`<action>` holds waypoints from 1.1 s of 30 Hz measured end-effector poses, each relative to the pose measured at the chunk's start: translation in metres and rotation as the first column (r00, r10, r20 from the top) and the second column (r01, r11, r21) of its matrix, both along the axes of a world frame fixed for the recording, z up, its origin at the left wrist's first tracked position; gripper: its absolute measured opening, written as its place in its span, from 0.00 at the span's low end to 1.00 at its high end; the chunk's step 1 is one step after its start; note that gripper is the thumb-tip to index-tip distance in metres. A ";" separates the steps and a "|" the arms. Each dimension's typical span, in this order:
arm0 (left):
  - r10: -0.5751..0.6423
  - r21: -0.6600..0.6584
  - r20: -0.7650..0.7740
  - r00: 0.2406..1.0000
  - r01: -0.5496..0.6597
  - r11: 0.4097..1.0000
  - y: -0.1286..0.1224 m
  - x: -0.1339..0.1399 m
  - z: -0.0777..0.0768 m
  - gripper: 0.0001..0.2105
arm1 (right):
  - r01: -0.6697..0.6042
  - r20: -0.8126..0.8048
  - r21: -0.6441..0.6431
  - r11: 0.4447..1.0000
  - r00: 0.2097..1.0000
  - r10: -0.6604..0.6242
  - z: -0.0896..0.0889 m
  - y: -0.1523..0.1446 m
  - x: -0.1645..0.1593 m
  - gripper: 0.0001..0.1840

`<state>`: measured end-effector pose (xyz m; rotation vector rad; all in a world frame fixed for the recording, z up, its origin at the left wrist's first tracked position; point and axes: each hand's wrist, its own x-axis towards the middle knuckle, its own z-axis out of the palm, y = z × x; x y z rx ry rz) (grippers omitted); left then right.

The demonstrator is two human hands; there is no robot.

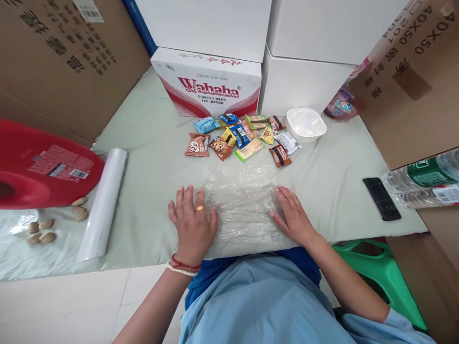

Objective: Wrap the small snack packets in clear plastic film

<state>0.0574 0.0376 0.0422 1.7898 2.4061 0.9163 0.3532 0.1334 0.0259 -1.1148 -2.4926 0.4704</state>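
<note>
Cloth-covered table, left hand and right hand open flat on clear plastic bag, unpacked snack packets just beyond.

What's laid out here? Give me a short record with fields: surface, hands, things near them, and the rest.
surface: pale green cloth-covered table
left hand: left hand flat, palm down, at the left edge of the clear crinkled plastic sheet
right hand: right hand flat on the sheet's right edge
beyond the sheet: heap of small colourful snack packets, white plastic bowl
left side: white roll of plastic film, red round plastic lid, a few brown nuts
right side: black phone, clear water bottles
</note>
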 end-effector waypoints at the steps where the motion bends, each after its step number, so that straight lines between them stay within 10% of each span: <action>1: -0.069 0.072 0.002 0.998 0.069 0.995 0.002 0.005 0.005 0.23 | -0.020 -0.031 0.007 1.000 0.999 0.020 0.005 0.000 -0.007 0.40; 5: -0.421 -0.016 0.018 0.907 0.421 0.907 0.025 0.007 0.008 0.16 | -0.145 0.014 -0.018 0.989 0.989 0.145 0.009 -0.001 -0.034 0.40; 9: -0.355 -0.260 -0.010 0.935 0.341 0.903 0.040 -0.023 -0.012 0.24 | -0.110 0.189 -0.053 0.992 0.975 0.119 -0.007 0.008 -0.015 0.36; 16: -0.317 -0.279 -0.090 0.944 0.282 0.918 0.030 -0.030 -0.026 0.31 | 0.027 0.148 -0.073 0.997 0.989 -0.016 0.005 0.044 0.038 0.27; 26: -0.328 -0.332 -0.115 0.938 0.275 0.902 0.033 -0.030 -0.025 0.32 | -0.247 0.402 0.003 0.969 0.888 0.225 0.047 0.200 -0.128 0.28; 33: -0.326 -0.310 -0.102 0.940 0.281 0.908 0.032 -0.028 -0.024 0.32 | -0.239 0.436 0.103 0.966 0.883 0.172 0.038 0.203 -0.122 0.18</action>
